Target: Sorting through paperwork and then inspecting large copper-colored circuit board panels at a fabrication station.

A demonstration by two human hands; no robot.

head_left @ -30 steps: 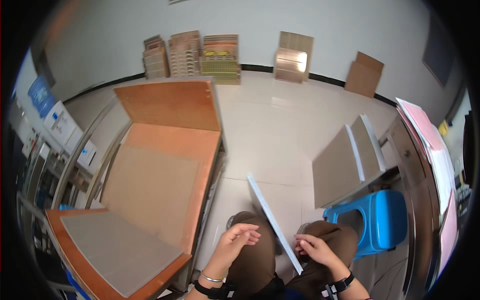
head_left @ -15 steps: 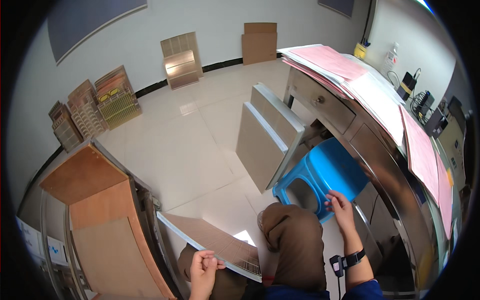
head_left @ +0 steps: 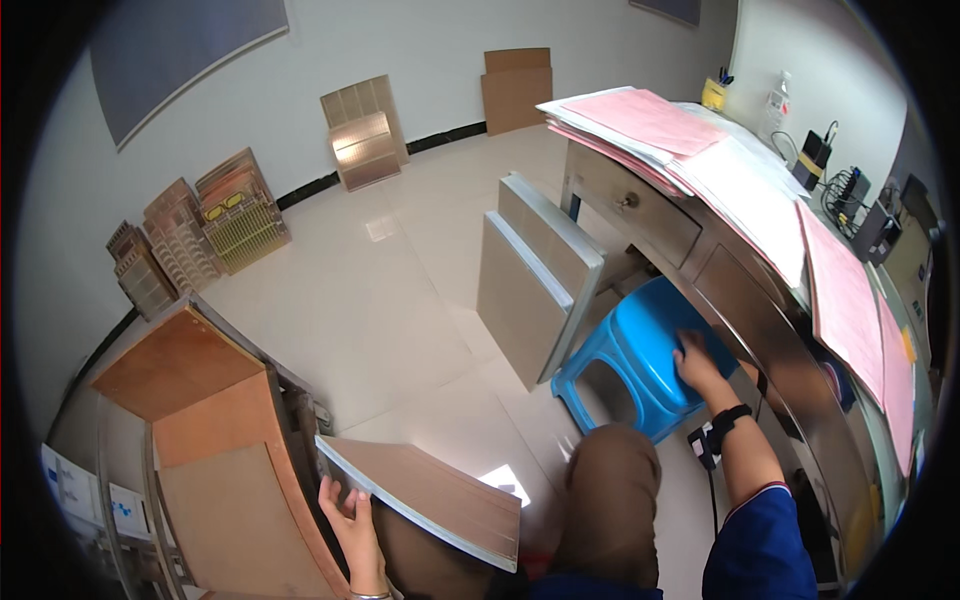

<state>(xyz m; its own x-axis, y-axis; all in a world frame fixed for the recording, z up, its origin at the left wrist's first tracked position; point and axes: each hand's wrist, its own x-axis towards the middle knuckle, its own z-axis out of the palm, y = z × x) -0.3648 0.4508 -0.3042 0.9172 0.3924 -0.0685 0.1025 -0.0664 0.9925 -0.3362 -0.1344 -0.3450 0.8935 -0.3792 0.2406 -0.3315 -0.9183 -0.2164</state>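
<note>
1. Where the right side of the view fills up, we see a metal-fronted desk [head_left: 650,215] with drawers, its top layered with papers.
2. At the left we have a wood-lined trolley [head_left: 180,360], a flat brown board [head_left: 220,510] lying in it.
3. Beneath the desk's edge, we find a blue plastic stool [head_left: 640,320] with an opening in its side.
4. Just beside the stool we see two pale-edged panels standing on edge, the nearer one [head_left: 515,310] overlapping the farther one [head_left: 550,220].
5. Between the trolley and the right knee, we see a similar pale-edged panel [head_left: 430,490], tilted, its light rim crossing before the left leg.
6. On the desk we notice pink sheets [head_left: 650,120] spread over white ones.
7. We see the left hand [head_left: 348,510] at the tilted panel's rim, fingers parted and loosely curled rather than clenched; we cannot tell how firmly they touch it.
8. We see the right hand [head_left: 697,362] over the stool's seat, fingers blurred; we cannot tell whether they grasp it.
9. Toward the desk's far end, we spot a clear plastic bottle [head_left: 777,105] and, smaller, a yellow pen holder [head_left: 713,95].
</note>
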